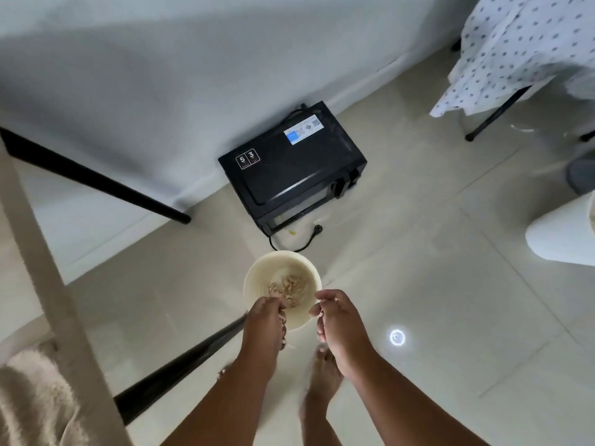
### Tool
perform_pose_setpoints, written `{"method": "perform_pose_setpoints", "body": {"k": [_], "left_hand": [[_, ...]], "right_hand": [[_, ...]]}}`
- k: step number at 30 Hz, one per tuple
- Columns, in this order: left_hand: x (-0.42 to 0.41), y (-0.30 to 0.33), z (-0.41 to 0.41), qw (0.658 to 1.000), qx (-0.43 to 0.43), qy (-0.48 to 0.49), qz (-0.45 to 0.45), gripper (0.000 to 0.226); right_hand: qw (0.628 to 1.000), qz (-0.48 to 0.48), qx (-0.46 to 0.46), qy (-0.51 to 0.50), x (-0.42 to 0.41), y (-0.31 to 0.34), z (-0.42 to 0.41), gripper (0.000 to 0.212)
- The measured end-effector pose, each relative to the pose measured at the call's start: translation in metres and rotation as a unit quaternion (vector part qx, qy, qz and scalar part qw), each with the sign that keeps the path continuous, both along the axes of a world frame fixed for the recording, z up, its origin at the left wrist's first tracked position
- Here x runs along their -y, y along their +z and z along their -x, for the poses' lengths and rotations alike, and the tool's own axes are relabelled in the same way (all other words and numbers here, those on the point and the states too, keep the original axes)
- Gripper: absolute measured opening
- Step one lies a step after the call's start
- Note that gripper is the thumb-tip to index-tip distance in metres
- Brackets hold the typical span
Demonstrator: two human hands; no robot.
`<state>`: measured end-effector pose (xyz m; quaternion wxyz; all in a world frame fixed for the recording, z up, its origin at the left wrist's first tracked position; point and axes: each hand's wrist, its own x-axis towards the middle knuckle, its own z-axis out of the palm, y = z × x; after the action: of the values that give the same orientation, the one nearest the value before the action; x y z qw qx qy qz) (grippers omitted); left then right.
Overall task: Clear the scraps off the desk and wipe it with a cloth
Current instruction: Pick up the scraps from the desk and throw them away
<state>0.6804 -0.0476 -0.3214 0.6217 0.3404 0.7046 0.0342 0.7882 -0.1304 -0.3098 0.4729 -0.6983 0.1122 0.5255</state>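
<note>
A cream round bin (257,278) stands on the tiled floor below me, with pale brown scraps (289,286) lying in its bottom. My left hand (265,321) hovers over the bin's near rim, its fingers curled round a small bunch of scraps. My right hand (339,320) is beside it at the bin's right rim, its fingertips pinching a bit of scrap. The desk's beige edge (35,252) runs down the left side. Its top is out of view.
A black microwave (289,175) sits on the floor just beyond the bin, its cord and plug (317,227) trailing towards it. Black desk legs (96,181) cross the left. A fluffy beige fabric (29,400) lies bottom left. A white cylinder (563,233) stands right, and a dotted tablecloth (521,43) hangs top right.
</note>
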Motion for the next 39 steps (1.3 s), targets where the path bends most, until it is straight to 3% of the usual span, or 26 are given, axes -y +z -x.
{"method": "perform_pose_setpoints", "body": {"k": [3,8,16,21,25,34,39], "left_hand": [[-0.006,-0.039,-0.002,1.0,-0.012,0.016,-0.001,0.015],[-0.011,-0.099,0.003,1.0,-0.009,0.017,-0.001,0.024],[-0.008,-0.153,0.024,0.998,-0.031,0.036,-0.03,0.012],[-0.008,-0.16,0.025,0.997,-0.048,0.032,-0.052,0.027],[-0.011,-0.158,0.02,0.995,-0.062,0.022,-0.075,0.041],[-0.012,-0.144,0.013,0.992,-0.068,0.085,-0.066,0.036],[-0.009,-0.135,0.012,0.992,-0.064,0.088,-0.071,0.031]], "right_hand": [[1.0,0.016,-0.003,-0.007,-0.005,-0.038,0.002,0.022],[1.0,0.029,-0.004,0.0,-0.012,-0.093,0.009,0.024],[0.996,0.057,0.021,0.067,-0.018,-0.136,0.018,0.021],[0.991,0.06,0.04,0.11,-0.019,-0.146,0.022,0.02],[0.99,0.057,0.042,0.124,-0.021,-0.149,0.022,0.032],[0.989,0.033,0.042,0.138,-0.024,-0.141,0.02,0.053],[0.991,0.02,0.041,0.129,-0.022,-0.132,0.021,0.054]]}}
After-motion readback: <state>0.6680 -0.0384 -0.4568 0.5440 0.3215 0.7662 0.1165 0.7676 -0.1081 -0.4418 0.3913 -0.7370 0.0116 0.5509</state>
